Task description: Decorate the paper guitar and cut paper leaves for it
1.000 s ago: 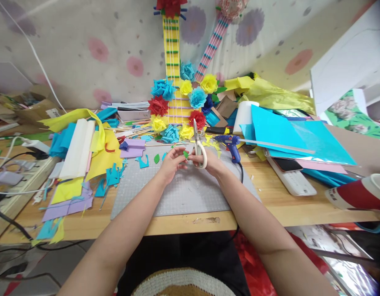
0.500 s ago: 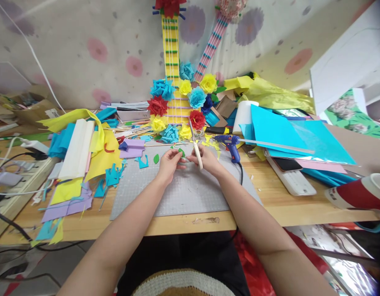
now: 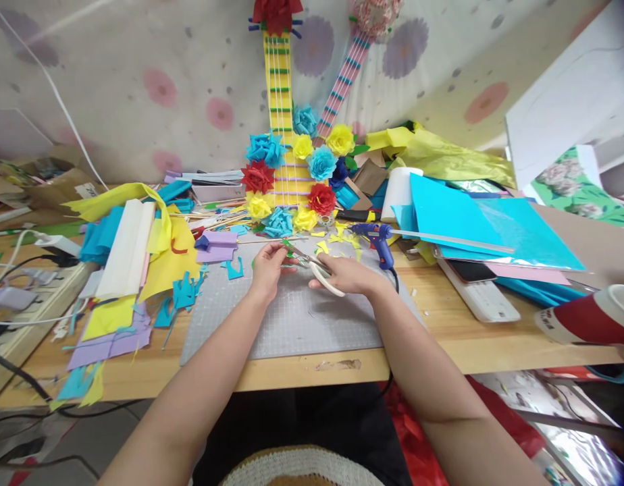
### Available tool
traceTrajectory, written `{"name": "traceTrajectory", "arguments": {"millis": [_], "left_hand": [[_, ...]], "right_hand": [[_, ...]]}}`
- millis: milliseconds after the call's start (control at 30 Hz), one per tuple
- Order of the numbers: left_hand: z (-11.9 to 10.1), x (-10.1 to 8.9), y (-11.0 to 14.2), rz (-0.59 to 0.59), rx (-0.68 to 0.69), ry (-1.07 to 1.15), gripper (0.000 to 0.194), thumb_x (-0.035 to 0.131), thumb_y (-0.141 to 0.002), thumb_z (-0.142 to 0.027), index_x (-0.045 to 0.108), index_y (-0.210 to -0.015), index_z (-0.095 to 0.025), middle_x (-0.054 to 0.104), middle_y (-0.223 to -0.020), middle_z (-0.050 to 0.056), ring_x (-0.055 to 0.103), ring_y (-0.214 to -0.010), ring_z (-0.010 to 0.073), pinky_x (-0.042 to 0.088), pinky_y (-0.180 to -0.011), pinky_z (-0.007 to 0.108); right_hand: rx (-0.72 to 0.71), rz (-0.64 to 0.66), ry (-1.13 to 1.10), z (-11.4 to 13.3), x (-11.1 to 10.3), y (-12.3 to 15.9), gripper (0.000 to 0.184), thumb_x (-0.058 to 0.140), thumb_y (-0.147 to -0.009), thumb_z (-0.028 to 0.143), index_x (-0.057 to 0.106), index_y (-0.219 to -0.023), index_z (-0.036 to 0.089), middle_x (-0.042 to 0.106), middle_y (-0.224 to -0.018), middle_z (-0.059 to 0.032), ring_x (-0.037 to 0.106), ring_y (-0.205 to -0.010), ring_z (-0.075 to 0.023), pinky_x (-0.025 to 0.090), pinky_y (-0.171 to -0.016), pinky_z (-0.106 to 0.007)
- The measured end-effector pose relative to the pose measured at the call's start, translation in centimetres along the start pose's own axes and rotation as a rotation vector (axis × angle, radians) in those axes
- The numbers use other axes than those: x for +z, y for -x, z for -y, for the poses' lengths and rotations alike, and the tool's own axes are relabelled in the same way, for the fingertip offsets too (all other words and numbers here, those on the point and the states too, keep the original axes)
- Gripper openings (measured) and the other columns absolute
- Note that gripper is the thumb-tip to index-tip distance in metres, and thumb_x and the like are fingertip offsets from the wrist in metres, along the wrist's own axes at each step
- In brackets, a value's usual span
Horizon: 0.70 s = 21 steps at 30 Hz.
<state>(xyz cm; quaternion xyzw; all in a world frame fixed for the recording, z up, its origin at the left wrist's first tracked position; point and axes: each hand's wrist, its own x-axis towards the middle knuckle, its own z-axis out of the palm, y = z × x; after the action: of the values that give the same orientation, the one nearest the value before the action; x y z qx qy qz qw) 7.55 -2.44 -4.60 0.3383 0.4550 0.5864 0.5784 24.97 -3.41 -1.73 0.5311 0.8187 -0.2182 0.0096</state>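
Over the grey cutting mat (image 3: 296, 331), my right hand (image 3: 342, 275) is closed round the white-handled scissors (image 3: 325, 278). Their blades point left to a small piece of green paper (image 3: 288, 244), which my left hand (image 3: 268, 268) pinches between its fingers. The blades meet the paper's edge; whether they cut into it I cannot tell. Behind my hands stands a yellow paper guitar (image 3: 280, 121) with paper flowers at its base, among them a red flower (image 3: 322, 199) and a blue flower (image 3: 278, 221).
A blue glue gun (image 3: 377, 239) lies right of my hands, its cord running down the mat. Blue paper sheets (image 3: 458, 216) and a white phone-like device (image 3: 487, 300) lie farther right, near a red and white cup (image 3: 590, 314). Crepe paper rolls (image 3: 127, 250) and scraps (image 3: 185, 290) cover the left.
The scissors have swung from pointing away from me to pointing left, with their blades now at the green paper. My left hand has shifted slightly left, covering the loose green leaf on the mat.
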Motion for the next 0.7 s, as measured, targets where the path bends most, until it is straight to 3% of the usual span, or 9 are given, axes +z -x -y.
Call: {"name": "traceTrajectory", "arguments": {"millis": [300, 700], "left_hand": [[-0.23, 0.15, 0.27, 0.034, -0.023, -0.002, 0.022, 0.063, -0.059, -0.026, 0.053, -0.074, -0.016, 0.059, -0.069, -0.003, 0.06, -0.053, 0.009, 0.046, -0.042, 0.017], [-0.48, 0.16, 0.21, 0.034, -0.092, 0.033, 0.017, 0.06, -0.061, -0.021, 0.053, -0.075, -0.016, 0.059, -0.066, -0.003, 0.06, -0.052, 0.0096, 0.046, -0.042, 0.018]], "right_hand": [[-0.014, -0.074, 0.045, -0.07, 0.33, -0.24, 0.059, 0.042, -0.068, 0.074, 0.048, -0.093, 0.021, 0.063, -0.087, -0.0067, 0.055, -0.074, -0.0202, 0.028, -0.056, -0.023], [0.005, -0.065, 0.029, 0.01, 0.15, -0.25, 0.059, 0.042, -0.068, 0.074, 0.05, -0.093, 0.021, 0.062, -0.085, -0.0064, 0.053, -0.071, -0.0192, 0.028, -0.056, -0.024]]}}
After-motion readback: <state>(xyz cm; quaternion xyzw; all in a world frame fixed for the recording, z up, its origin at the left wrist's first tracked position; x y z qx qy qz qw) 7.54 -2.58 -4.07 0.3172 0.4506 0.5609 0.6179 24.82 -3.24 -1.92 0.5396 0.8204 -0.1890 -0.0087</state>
